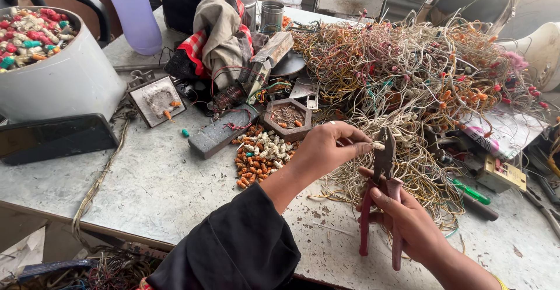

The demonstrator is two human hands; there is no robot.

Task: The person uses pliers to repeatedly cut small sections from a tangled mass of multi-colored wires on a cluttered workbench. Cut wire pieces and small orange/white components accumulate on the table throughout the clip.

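My left hand (pixel 329 147) pinches a small white connector (pixel 378 146) on the end of thin wires. It holds the connector right at the jaws of a pair of pliers (pixel 382 194) with dark red handles. My right hand (pixel 408 220) grips those handles from below, jaws pointing up. Both hands hover over the near edge of a big tangled heap of thin wires (pixel 408 74) that covers the right half of the worn grey table (pixel 157 185). Just left of my left hand lies a small pile of orange and white connectors (pixel 259 156).
A white bucket (pixel 64 80) of coloured connectors stands at far left, a dark phone (pixel 52 138) in front of it. A hexagonal wooden tray (pixel 286 118), a grey block (pixel 219 132), cloth, metal cups and a lilac bottle (pixel 131 10) sit behind. A green-handled tool (pixel 471 192) lies right.
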